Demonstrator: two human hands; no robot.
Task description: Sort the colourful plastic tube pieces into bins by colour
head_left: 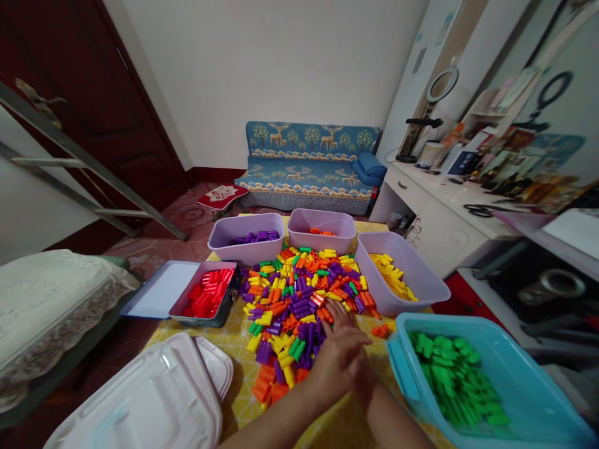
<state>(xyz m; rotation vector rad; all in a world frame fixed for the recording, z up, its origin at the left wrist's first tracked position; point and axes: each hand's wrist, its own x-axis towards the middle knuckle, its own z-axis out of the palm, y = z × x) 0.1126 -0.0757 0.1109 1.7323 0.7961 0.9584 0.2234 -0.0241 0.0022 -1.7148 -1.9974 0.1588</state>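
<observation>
Head view: 2 bare hands meet over the near right side of a loose pile of coloured pieces (304,305) on the yellow tablecloth (241,355). The step in hand looks like picking out pieces by colour. To do it well, take from the top layer, several pieces of 1 colour at a time, and lift straight up so that neighbours don't roll. Orange looks handiest here: some orange pieces lie around the fingertips, and a small orange cluster (381,330) sits apart from the pile, to the right of the hands. Their likely home is the middle lavender box (304,242), which holds a few orange pieces at the pile's far edge. Reaching it means passing over the pile, so a high, unhurried carry should avoid scattering. The teal box (519,374) with green pieces stands near the right forearm, so watch the elbow there.

As for pose, the right hand (344,324) reaches forward, palm down, its fingers somewhat spread on the pile; whether they pinch anything I cannot tell. The left hand (337,362) crosses in front of the right wrist, fingers pointing rightward; its grip is hidden too. With the forearms converging like this, uncrossing them would free both hands to gather separately.
</observation>
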